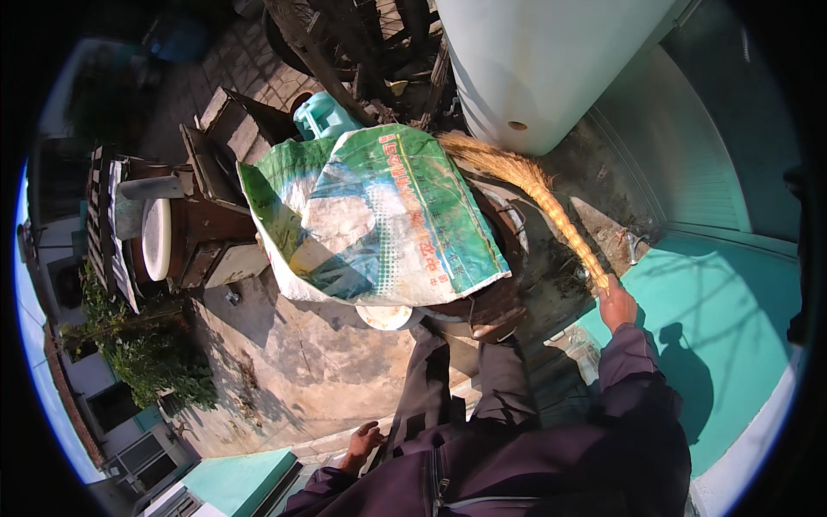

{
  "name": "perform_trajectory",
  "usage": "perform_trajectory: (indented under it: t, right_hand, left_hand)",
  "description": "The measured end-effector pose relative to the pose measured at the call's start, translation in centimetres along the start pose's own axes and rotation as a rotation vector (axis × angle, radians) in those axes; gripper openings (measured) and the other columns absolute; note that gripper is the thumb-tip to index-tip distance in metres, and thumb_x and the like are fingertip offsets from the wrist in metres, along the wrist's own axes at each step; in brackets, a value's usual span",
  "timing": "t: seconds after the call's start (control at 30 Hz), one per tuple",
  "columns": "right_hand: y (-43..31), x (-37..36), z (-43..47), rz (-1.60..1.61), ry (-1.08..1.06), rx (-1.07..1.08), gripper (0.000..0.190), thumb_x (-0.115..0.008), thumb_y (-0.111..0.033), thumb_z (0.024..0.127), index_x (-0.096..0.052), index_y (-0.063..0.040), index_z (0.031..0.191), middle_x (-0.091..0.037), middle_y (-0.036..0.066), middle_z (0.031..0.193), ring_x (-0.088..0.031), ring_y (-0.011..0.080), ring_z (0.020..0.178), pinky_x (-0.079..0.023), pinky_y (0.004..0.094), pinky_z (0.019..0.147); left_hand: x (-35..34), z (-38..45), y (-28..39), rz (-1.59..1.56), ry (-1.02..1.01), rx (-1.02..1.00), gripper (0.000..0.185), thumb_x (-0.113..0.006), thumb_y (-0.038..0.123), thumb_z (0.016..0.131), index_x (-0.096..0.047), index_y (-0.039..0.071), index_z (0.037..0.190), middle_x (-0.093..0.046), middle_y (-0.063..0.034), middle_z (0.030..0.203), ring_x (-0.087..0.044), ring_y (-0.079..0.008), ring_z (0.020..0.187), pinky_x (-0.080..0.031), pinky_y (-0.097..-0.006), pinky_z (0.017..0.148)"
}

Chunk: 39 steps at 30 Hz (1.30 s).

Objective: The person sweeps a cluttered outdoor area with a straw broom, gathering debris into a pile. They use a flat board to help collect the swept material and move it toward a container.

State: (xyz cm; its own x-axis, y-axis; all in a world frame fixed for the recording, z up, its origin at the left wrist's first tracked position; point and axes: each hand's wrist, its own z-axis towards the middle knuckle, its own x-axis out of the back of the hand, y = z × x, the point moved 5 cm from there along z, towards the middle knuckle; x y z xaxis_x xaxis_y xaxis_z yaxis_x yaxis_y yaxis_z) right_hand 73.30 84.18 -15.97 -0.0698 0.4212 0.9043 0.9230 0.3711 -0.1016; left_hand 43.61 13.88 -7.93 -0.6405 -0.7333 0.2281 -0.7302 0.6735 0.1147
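A straw hand broom (562,220) is gripped by its bound handle end in my right hand (618,305). Its bristles point up and left, reaching the foot of a white tank. My left hand (363,446) hangs near my left thigh, fingers slightly curled and apart, with nothing seen in it. A green and white woven plastic sack (362,226), printed with writing, lies in front of my legs over a round, rusty-rimmed base. A white dish (384,316) shows partly beneath its near edge.
The white tank (549,58) stands beyond the broom. A teal plastic jug (326,116) sits behind the sack, near old timber (316,58). Stacked boards and a white-lidded vessel (157,239) are at left. A teal wall (730,310) rises at right, with a tap (632,248) beside it.
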Motion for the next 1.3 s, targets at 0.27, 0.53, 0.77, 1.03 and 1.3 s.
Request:
perform_trajectory:
  t: [0.27, 0.53, 0.77, 1.03, 1.3]
  right_hand:
    - [4.1, -1.6, -1.8, -0.103, -0.141, -0.063, 0.048, -0.067, -0.028, 0.095, -0.053, -0.012, 0.138, -0.072, 0.020, 0.089, -0.070, 0.0415, 0.086, -0.054, 0.0542, 0.074]
    - [7.1, -5.5, -11.0, 0.064, -0.136, -0.439, 0.034, -0.065, -0.030, 0.095, -0.052, -0.011, 0.121, -0.072, 0.022, 0.089, -0.070, 0.0446, 0.089, -0.054, 0.0569, 0.075]
    - [6.4, -5.6, -19.3, 0.612, 0.116, -0.545, 0.026, -0.066, -0.031, 0.097, -0.064, -0.005, 0.098, -0.067, 0.016, 0.076, -0.068, 0.0325, 0.064, -0.053, 0.0461, 0.057]
    - [0.0, -6.0, -21.5, 1.410, -0.237, -1.041, 0.029, -0.066, -0.039, 0.095, -0.054, -0.014, 0.102, -0.055, 0.006, 0.069, -0.053, 0.0201, 0.044, -0.044, 0.0365, 0.038]
    - [-9.3, -3.4, -23.4, 1.691, -0.251, -0.989, 0.026, -0.067, -0.039, 0.096, -0.054, -0.016, 0.098, -0.056, 0.003, 0.070, -0.055, 0.0173, 0.051, -0.046, 0.0336, 0.046]
  left_hand:
    - [-2.9, -0.2, 5.3, 0.184, -0.099, -0.101, 0.049, -0.065, 0.025, 0.100, -0.056, 0.000, 0.142, -0.073, -0.0127, 0.096, -0.070, -0.0204, 0.088, -0.056, -0.0341, 0.082]
    - [0.9, 1.0, 9.8, 0.212, -0.074, -0.166, 0.048, -0.068, 0.024, 0.099, -0.058, 0.002, 0.140, -0.071, -0.0099, 0.089, -0.070, -0.0187, 0.081, -0.058, -0.0324, 0.076]
    - [0.9, 1.8, 8.9, 0.134, -0.061, -0.156, 0.048, -0.066, 0.019, 0.100, -0.055, -0.003, 0.141, -0.069, -0.0108, 0.090, -0.068, -0.0194, 0.084, -0.058, -0.0329, 0.075]
    - [-0.9, 4.7, 4.5, -0.058, -0.163, -0.192, 0.045, -0.062, 0.019, 0.102, -0.055, -0.001, 0.142, -0.071, -0.0127, 0.096, -0.070, -0.0229, 0.086, -0.058, -0.0354, 0.079]
    - [6.5, 7.3, 5.5, -0.088, -0.105, -0.199, 0.044, -0.062, 0.020, 0.102, -0.056, 0.000, 0.141, -0.072, -0.0120, 0.091, -0.069, -0.0199, 0.078, -0.057, -0.0325, 0.073]
